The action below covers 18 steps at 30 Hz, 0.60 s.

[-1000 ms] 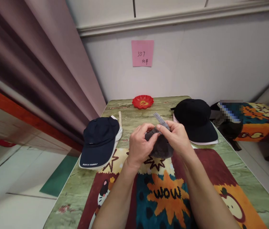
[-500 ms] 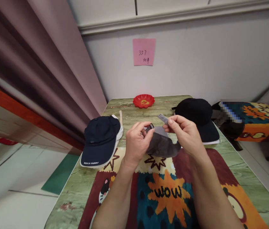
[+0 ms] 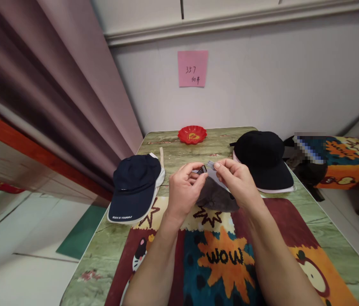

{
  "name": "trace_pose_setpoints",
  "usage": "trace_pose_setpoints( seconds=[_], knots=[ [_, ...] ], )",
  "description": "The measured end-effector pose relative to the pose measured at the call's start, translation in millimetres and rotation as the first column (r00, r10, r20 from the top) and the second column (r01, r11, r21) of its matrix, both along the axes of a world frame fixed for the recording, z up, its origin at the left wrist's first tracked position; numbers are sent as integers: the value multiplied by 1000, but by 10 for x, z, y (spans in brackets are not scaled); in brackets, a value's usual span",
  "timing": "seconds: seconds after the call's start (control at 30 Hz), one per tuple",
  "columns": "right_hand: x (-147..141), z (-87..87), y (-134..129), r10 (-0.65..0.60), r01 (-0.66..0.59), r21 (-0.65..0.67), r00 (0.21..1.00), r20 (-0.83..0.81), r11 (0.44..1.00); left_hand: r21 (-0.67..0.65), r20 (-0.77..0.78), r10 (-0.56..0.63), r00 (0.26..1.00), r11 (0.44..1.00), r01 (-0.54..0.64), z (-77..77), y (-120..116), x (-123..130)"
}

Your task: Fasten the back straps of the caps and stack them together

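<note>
Between my hands is a dark grey cap [image 3: 216, 195], its crown towards me on the mat's upper edge. My left hand [image 3: 183, 187] pinches a small dark buckle [image 3: 202, 170] at one side of the cap's back opening. In the fingertips of my right hand [image 3: 238, 176] is the grey strap [image 3: 210, 164], its free end pointing left at the buckle. Strap end and buckle are very close; I cannot tell whether they touch. My fingers hide part of the cap's rear edge.
A navy cap [image 3: 136, 178] lies at the left and a black cap [image 3: 260, 159] at the right, each with a paler one beneath. A red scalloped dish [image 3: 192, 134] stands at the table's back. A printed mat [image 3: 275, 221] covers the front. Beyond the right edge is a black bag [image 3: 309, 172].
My right hand has moved left and slightly down, bringing the strap end from a hand's gap to close by the buckle. My left hand has hardly moved.
</note>
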State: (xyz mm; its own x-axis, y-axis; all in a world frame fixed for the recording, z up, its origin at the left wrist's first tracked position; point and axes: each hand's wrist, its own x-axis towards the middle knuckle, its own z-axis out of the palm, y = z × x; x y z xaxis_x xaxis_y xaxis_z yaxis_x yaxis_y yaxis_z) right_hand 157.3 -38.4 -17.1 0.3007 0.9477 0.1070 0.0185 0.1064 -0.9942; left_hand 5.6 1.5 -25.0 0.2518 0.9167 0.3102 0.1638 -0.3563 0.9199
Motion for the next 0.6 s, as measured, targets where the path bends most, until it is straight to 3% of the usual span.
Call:
trace_pose_setpoints(
  seconds=[0.33,0.6],
  knots=[
    [-35,-100,60,59,-63,-82,997,-50,995,-181,184,-39,982,981,73,-25,61,40],
    [-24,-84,56,110,-114,-89,993,-46,990,-227,232,-87,969,964,141,-37,97,19]
  ],
)
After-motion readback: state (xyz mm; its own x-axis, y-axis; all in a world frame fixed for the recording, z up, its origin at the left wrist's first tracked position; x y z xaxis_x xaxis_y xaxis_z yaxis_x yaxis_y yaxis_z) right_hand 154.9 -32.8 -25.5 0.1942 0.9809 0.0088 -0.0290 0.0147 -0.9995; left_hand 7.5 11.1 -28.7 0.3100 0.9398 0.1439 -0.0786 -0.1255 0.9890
